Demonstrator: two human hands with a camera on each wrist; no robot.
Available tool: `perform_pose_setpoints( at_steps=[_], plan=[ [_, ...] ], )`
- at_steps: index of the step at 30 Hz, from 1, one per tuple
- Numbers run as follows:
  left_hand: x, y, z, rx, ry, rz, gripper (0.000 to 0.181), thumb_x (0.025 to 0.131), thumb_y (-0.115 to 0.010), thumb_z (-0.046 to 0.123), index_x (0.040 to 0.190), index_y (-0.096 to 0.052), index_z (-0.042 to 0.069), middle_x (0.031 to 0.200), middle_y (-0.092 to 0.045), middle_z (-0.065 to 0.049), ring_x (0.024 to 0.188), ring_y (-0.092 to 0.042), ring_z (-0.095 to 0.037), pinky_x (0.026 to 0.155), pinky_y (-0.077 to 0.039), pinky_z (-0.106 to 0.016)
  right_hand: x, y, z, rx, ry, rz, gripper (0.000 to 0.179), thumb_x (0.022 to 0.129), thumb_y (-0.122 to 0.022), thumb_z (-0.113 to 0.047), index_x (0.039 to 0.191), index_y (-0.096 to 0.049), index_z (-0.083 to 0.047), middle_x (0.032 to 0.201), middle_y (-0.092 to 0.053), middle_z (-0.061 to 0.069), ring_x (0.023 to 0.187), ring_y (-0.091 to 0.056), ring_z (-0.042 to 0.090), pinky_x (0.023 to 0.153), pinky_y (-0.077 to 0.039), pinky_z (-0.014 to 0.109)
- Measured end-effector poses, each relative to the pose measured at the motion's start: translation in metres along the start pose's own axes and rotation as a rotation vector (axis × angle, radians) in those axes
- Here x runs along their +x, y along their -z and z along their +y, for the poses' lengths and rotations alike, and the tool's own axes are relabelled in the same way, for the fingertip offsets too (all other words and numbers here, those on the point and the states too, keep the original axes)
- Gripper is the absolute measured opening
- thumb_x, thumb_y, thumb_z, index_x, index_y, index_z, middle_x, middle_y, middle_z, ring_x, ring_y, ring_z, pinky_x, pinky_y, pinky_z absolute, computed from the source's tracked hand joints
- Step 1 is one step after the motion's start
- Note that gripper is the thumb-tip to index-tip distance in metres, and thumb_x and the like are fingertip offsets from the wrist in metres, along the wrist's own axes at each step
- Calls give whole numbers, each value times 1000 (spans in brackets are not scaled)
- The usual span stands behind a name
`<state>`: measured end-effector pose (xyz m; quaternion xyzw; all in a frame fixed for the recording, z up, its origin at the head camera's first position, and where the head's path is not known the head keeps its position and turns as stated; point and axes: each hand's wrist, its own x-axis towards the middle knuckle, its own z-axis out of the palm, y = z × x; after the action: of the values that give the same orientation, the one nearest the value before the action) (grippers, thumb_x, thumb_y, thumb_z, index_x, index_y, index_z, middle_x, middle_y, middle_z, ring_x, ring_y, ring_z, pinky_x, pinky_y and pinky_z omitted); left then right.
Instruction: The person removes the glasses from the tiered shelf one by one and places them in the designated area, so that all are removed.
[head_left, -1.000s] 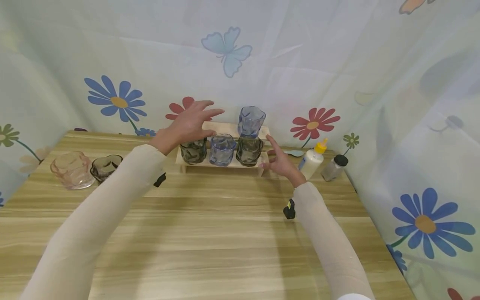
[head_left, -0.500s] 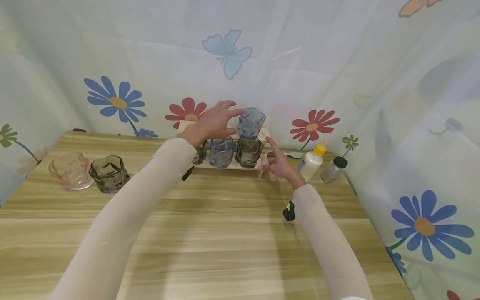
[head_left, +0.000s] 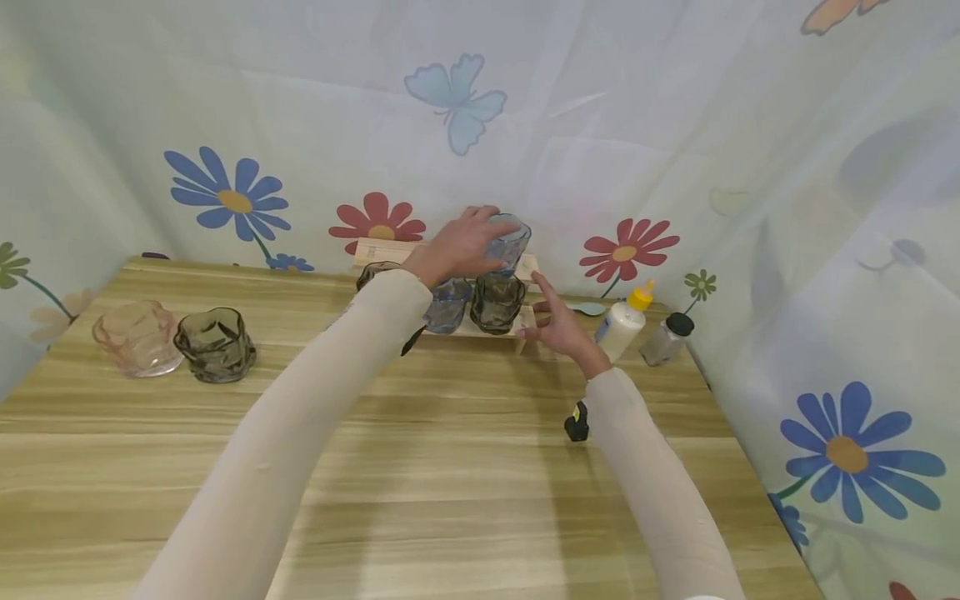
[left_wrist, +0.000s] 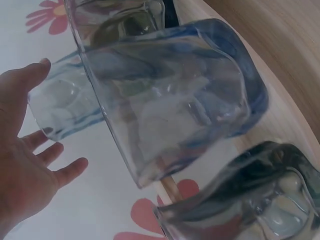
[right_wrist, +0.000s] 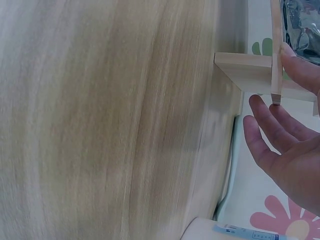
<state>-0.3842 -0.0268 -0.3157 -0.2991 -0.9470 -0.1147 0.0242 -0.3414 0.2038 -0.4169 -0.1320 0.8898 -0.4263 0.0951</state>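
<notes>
My left hand (head_left: 465, 243) reaches around a light-blue glass (head_left: 512, 246) on the upper step of a small wooden stand (head_left: 390, 252). In the left wrist view its thumb (left_wrist: 35, 75) and spread fingers (left_wrist: 70, 172) lie at either side of that glass's rim, fairly straight. My right hand (head_left: 562, 329) holds the stand's right end, thumb on top of the lower board (right_wrist: 276, 75) and fingertips below it. On the lower step stand a blue glass (head_left: 448, 308), a dark smoky glass (head_left: 498, 304) and another dark glass (head_left: 375, 271), partly hidden by my left forearm.
At the left of the table (head_left: 450, 500) stand a pink glass (head_left: 138, 340) and a dark grey glass (head_left: 216, 346). Right of the stand are a pale spoon-like utensil (head_left: 588, 308), a white bottle with a yellow nozzle (head_left: 624, 323) and a black-capped jar (head_left: 667, 340). Floral cloth hangs behind.
My left hand has moved right, from above the left end of the stand to the light-blue upper glass. The right hand stays at the stand's right end.
</notes>
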Motion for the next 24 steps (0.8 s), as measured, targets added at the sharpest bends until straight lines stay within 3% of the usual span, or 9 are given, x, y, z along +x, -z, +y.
perform_pose_setpoints(
  at_steps=[11,24],
  plan=[
    [9,1,9,97,30,-39,66,100,-58,41,158,-29,30,165,-17,-15,152,-18,-37,111,-39,-57,1,1,-4,-3,9,2,104,90,-74,-12,161,-3,-37,151,-38,30,124,-56,48,96,-51,56],
    [22,-5,10,69,28,-49,67,100,-58,43,158,-28,32,165,-16,-17,151,-19,-39,108,-42,-55,0,0,0,-20,3,5,104,91,-74,-11,161,-2,-37,154,-35,30,125,-55,48,99,-49,57]
  ],
)
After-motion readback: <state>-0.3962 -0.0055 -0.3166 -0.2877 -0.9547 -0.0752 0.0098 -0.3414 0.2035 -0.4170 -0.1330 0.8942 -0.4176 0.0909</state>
